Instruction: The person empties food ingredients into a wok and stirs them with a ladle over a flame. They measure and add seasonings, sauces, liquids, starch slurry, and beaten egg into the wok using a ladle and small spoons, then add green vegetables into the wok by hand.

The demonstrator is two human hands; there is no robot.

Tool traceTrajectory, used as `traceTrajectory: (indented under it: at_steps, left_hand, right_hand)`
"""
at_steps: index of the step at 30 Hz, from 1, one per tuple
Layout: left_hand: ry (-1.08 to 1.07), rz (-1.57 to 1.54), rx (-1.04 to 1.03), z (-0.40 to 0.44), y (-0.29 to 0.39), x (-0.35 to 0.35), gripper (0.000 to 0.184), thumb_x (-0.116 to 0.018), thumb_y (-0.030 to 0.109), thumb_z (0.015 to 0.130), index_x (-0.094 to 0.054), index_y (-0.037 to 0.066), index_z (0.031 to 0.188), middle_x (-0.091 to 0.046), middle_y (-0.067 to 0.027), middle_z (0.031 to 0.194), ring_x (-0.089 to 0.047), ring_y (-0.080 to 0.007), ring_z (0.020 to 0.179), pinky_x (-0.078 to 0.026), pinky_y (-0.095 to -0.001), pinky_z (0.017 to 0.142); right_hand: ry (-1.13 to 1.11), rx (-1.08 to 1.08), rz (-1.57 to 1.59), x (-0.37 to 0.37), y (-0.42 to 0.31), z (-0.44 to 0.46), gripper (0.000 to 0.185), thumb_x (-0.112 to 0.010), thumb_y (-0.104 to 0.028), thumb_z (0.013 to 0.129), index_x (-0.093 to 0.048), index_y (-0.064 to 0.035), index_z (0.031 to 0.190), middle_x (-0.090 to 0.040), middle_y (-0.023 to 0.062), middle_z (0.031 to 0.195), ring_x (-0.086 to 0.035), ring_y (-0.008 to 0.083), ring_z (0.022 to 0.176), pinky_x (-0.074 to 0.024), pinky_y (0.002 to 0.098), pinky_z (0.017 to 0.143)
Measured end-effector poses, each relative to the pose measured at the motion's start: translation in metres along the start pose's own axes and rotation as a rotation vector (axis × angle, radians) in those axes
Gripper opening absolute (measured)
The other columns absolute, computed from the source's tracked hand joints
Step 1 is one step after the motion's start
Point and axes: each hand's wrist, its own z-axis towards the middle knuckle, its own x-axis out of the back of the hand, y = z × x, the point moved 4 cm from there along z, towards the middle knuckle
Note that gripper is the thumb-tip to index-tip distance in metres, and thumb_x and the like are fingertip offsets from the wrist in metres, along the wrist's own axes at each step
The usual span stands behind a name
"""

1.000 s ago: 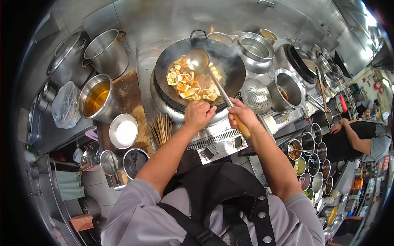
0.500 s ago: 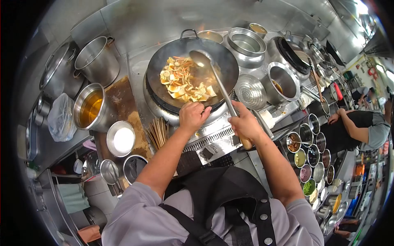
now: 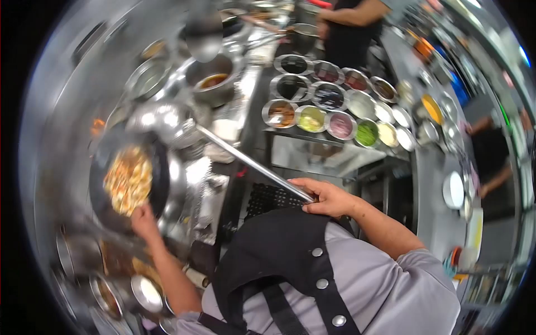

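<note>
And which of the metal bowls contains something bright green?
The bowl between those holding the pink food and the cream-coloured food; only its contents are bright green.

Head cam, facing fwd/down, apron v. close, wok prob. farther, blurry

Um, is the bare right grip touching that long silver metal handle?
Touching. The head view shows the long silver metal handle running straight into the bare right grip, with no gap between them.
</note>
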Motion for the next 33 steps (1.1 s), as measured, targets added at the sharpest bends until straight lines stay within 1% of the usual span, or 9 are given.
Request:
traceTrajectory:
  at_steps: [5,7,9,12,17,21,24,31,33]
  left_hand:
    - [0.198,0.339,-0.335,-0.006,0.13,0.0,0.025,-0.069,0.021,0.093,-0.071,-0.004,0.095,-0.068,-0.0204,0.094,-0.062,-0.0403,0.088,-0.049,-0.0461,0.084]
    - [-0.038,0.016,-0.405,-0.012,0.173,-0.049,0.019,-0.072,0.012,0.087,-0.069,0.0,0.101,-0.066,-0.0153,0.098,-0.06,-0.0364,0.094,-0.049,-0.0463,0.083]
    - [-0.317,-0.339,-0.213,-0.056,0.273,-0.108,0.014,-0.071,0.01,0.088,-0.071,0.001,0.098,-0.066,-0.0121,0.091,-0.062,-0.026,0.086,-0.05,-0.0383,0.08]
    - [-0.789,-0.567,-0.244,-0.126,0.455,-0.19,0.015,-0.073,0.013,0.087,-0.073,0.001,0.096,-0.07,-0.0107,0.093,-0.066,-0.0221,0.086,-0.052,-0.0346,0.08]
    - [-1.381,-0.813,-0.514,-0.241,0.715,-0.26,0.024,-0.07,0.023,0.092,-0.07,0.001,0.101,-0.069,-0.0127,0.09,-0.066,-0.0233,0.081,-0.052,-0.0352,0.075]
    - [-1.423,-0.814,-1.046,-0.305,0.89,-0.289,0.035,-0.072,0.025,0.091,-0.069,0.001,0.117,-0.072,-0.0145,0.092,-0.07,-0.0244,0.086,-0.054,-0.0364,0.078]
    - [-1.479,-0.769,-1.069,-0.346,0.986,-0.302,0.039,-0.069,0.03,0.087,-0.069,0.004,0.116,-0.073,-0.0208,0.098,-0.071,-0.0373,0.094,-0.054,-0.0463,0.085]
    - [-1.333,-0.728,-1.468,-0.36,1.067,-0.328,0.031,-0.066,0.03,0.092,-0.069,0.0,0.096,-0.07,-0.0226,0.095,-0.066,-0.0446,0.092,-0.052,-0.0508,0.079]
    - [-1.321,-0.887,-1.499,-0.331,1.066,-0.334,0.027,-0.065,0.028,0.096,-0.071,0.002,0.102,-0.071,-0.0166,0.088,-0.068,-0.0344,0.08,-0.053,-0.0446,0.072]
  right_hand:
    - [0.327,-0.004,-0.084,0.091,0.073,-0.121,0.064,-0.066,-0.006,0.088,-0.049,-0.0119,0.149,-0.066,0.006,0.087,-0.058,0.0133,0.076,-0.0495,0.0283,0.073]
    - [0.459,0.104,-0.136,0.114,0.097,-0.173,0.062,-0.065,-0.005,0.088,-0.05,-0.0113,0.148,-0.067,0.0047,0.088,-0.059,0.0129,0.075,-0.05,0.0273,0.071]
    - [0.439,-0.31,0.318,0.136,0.114,-0.231,0.056,-0.064,-0.005,0.09,-0.053,-0.0093,0.144,-0.064,0.002,0.081,-0.059,0.0112,0.066,-0.0498,0.0256,0.062]
    - [0.56,-0.458,0.689,0.15,0.131,-0.306,0.051,-0.062,-0.003,0.091,-0.053,-0.0076,0.141,-0.058,-0.0007,0.074,-0.054,0.0092,0.054,-0.0463,0.0247,0.052]
    - [0.852,-0.327,1.008,0.143,0.147,-0.392,0.05,-0.059,0.002,0.09,-0.049,-0.007,0.139,-0.052,-0.0006,0.068,-0.046,0.0082,0.046,-0.0408,0.0255,0.046]
    - [1.167,-0.185,1.191,0.117,0.156,-0.425,0.051,-0.057,0.003,0.089,-0.048,-0.0075,0.139,-0.046,0.001,0.061,-0.043,0.0105,0.044,-0.0382,0.0265,0.043]
    - [1.406,-0.132,1.226,0.094,0.154,-0.434,0.054,-0.056,0.005,0.088,-0.048,-0.0082,0.139,-0.045,0.0016,0.059,-0.042,0.0115,0.041,-0.0375,0.0277,0.041]
    - [1.736,-0.329,1.01,0.019,0.151,-0.416,0.054,-0.056,0.008,0.084,-0.052,-0.0048,0.137,-0.049,-0.002,0.062,-0.042,0.005,0.046,-0.0335,0.0219,0.041]
    - [1.795,-0.329,0.959,0.012,0.153,-0.404,0.055,-0.056,0.009,0.084,-0.052,-0.0053,0.137,-0.049,-0.0022,0.063,-0.042,0.0049,0.046,-0.0324,0.0218,0.041]
